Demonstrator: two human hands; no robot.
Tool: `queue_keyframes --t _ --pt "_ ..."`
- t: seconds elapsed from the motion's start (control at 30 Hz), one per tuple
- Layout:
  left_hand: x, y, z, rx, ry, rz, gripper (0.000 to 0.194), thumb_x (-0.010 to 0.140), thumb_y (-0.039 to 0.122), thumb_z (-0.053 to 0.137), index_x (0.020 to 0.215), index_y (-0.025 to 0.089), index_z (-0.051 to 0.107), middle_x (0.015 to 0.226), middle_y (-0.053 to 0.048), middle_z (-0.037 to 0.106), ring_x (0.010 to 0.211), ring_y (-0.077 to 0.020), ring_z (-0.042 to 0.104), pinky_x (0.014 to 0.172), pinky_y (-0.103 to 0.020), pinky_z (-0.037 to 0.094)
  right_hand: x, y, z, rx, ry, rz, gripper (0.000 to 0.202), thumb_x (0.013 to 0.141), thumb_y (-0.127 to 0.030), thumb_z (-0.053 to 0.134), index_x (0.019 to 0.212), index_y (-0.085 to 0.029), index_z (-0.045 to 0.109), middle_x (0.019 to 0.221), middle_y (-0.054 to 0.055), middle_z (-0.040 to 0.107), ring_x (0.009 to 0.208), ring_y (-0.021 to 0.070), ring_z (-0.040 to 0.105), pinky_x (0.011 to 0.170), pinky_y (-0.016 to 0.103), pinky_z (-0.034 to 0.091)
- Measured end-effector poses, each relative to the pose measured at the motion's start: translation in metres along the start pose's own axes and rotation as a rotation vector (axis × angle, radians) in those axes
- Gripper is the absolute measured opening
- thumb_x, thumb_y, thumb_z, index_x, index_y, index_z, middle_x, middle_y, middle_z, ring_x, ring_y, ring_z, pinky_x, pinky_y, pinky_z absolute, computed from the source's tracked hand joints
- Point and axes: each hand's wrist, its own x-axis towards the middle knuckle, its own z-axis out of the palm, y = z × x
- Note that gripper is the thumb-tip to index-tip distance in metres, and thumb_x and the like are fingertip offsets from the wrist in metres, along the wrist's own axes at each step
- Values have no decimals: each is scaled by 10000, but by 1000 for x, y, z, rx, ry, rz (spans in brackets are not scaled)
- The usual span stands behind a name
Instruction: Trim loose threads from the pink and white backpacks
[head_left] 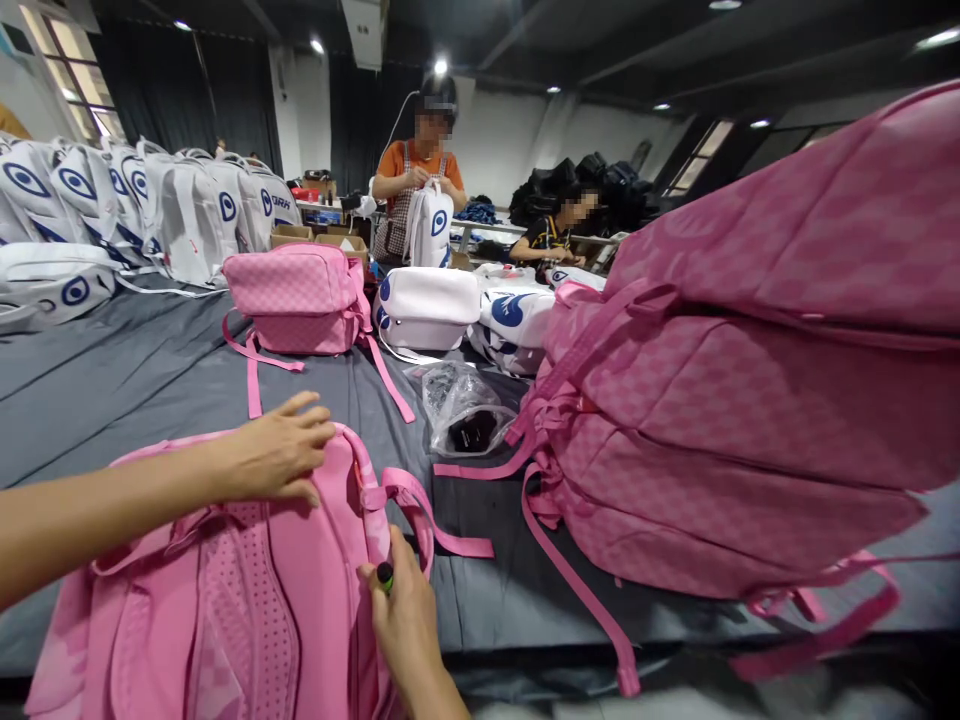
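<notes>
A pink backpack (pixel 319 600) lies at the near left with its padded, dotted back panel and straps facing up. My left hand (pixel 281 450) rests on its upper part, fingers spread and holding nothing. At the backpack's right edge is my right hand (pixel 405 610), its fingers closed round a dark pen (pixel 385 576) with a green ring at the end. Those fingers also touch the pink edge beside a strap (pixel 442 530).
Stacked pink backpacks (pixel 720 430) rise at the right. Beyond my hands are another pink backpack (pixel 292 300), white bags (pixel 431 310) and a clear plastic bag (pixel 465 410). White backpacks (pixel 195 210) line the back left. Two people work across the grey-covered table (pixel 97 400).
</notes>
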Motion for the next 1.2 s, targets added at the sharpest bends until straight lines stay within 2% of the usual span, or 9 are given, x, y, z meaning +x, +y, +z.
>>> queue_keyframes --t 0.1,0.27,0.37,0.47,0.6,0.7,0.87,0.97,1.2 --pt "-9 -5 -8 94 27 -34 355 880 555 684 755 224 651 985 -46 651 1141 -264 516 1204 -507 189 2 -2 -2 1 -62 41 502 913 -224 514 1395 -88 525 1241 200 688 1012 291 734 785 376 600" --pt "-10 64 26 -96 58 -134 384 754 571 803 809 218 662 1099 -68 661 1111 -279 550 1098 -504 379 21 -18 -20 -14 -239 148 487 909 -251 585 1376 -125 531 1140 148 721 1004 296 719 831 399 570" --pt "-12 93 36 -187 35 -160 328 766 470 827 836 198 657 990 -64 659 980 -250 575 1045 -486 447 22 -29 -47 35 -339 220 350 922 -327 605 1237 -176 622 1089 119 740 1000 284 716 852 381 553" --pt "-16 94 31 -171 -21 -138 253 832 390 778 852 168 659 968 -76 649 979 -249 576 1093 -524 422 10 -32 -82 207 -301 226 454 911 -536 613 1193 -182 654 1206 144 715 1070 268 699 883 363 549" --pt "-15 75 42 -182 -119 -126 392 922 516 642 935 124 660 1082 -81 629 1184 -277 534 1215 -586 272 5 -29 -104 566 -354 349 771 904 -827 372 1121 -158 689 625 18 659 477 145 595 454 245 452" --pt "-11 70 45 -260 -126 -131 404 917 521 645 967 120 662 1116 -70 630 1250 -275 509 1229 -582 248 10 -35 -92 735 -224 366 870 860 -900 278 1045 -161 700 544 -5 592 410 133 549 405 237 411" --pt "-6 81 38 -369 -111 -205 321 879 407 715 975 105 669 1105 -79 651 1289 -300 505 1208 -613 254 17 -45 -55 733 -8 228 546 849 -667 680 1148 -212 640 906 44 720 704 164 686 608 293 543" --pt "-10 93 42 -347 -75 -273 254 949 334 617 1009 90 655 1153 -100 643 1370 -318 437 1216 -643 201 11 -44 -40 580 72 227 343 847 -482 760 1008 -203 642 807 -7 671 617 115 614 572 249 494" --pt "-25 102 60 -348 -6 -191 249 1008 373 497 903 190 631 1135 -54 653 1333 -268 474 1260 -623 125 0 -50 -24 489 233 237 269 901 -450 679 852 -201 587 665 -46 589 487 88 505 483 238 415"
